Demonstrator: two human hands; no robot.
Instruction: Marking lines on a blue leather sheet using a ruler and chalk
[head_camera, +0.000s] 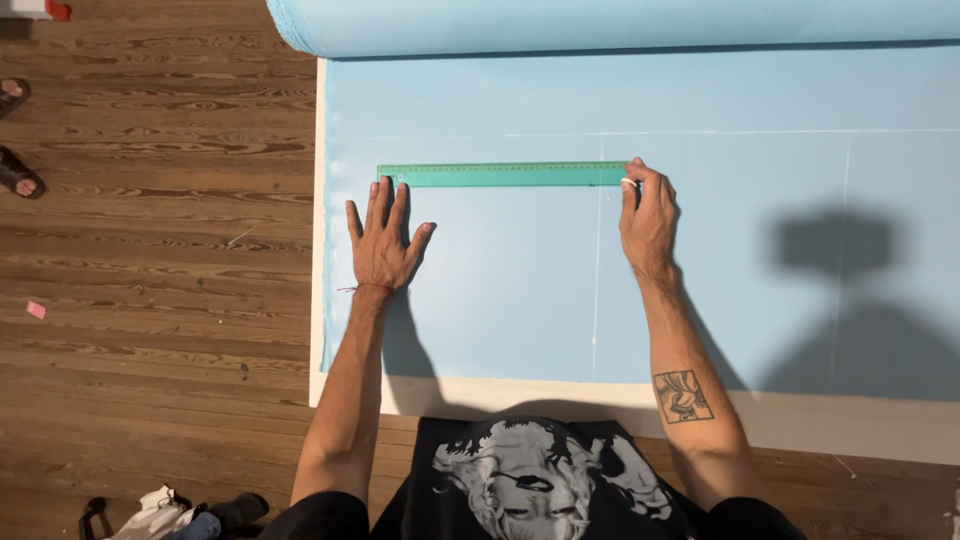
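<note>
Wooden floorboards (160, 200), dark brown with strong grain, fill the room under the person, and on them lies a big sheet of light blue fabric (500, 300) with a white strip along its near and left borders. Beyond the hands, the same fabric is still wound in a thick roll (600, 22). Thin white chalk lines (597, 260) cross the sheet, one long line beyond the ruler and upright ones to the right of it, so it seems to me the cloth is being marked.

Between the two hands lies a long green transparent ruler (505, 174), flat on the fabric and parallel to the roll. It has fine marks along its far edge.

The left hand (382, 240) is open and flat, fingers spread; its fingertips press on the left end of the ruler, probably so that it does not slide. A thin red thread goes around this wrist. The right hand (648, 215) is at the right end of the ruler, fingers curled around a small white piece, perhaps chalk (628, 183), which touches the fabric just at the ruler's end.

Far to the left of the left hand, a small pink scrap (36, 310) lies on the boards, and sandals (14, 130) show at the edge.
</note>
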